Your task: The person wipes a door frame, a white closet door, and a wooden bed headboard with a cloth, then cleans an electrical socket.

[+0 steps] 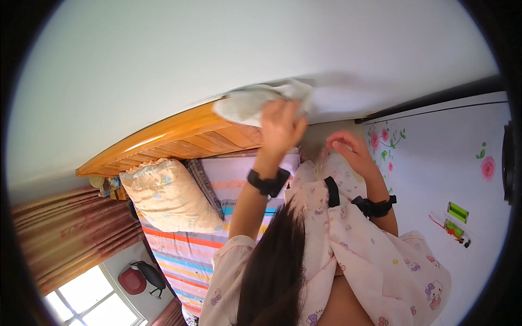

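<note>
My left hand (281,126) grips a white cloth (248,106) and presses it on the top rail of a wooden headboard (163,130), close against the wall. Hand and cloth are somewhat blurred. To the right of it, my right hand (350,153) hangs in the air with its fingers loosely bent and apart, holding nothing. Black bands are on both wrists. Below the headboard lies a pillow (167,195) with a ruffled edge, on a bed with a striped sheet (236,175).
A pale wall (204,49) rises behind the headboard. A white panel with flower stickers (424,171) stands close on the right. Left are a patterned curtain (81,232), a window (89,297) and a dark red chair (132,281).
</note>
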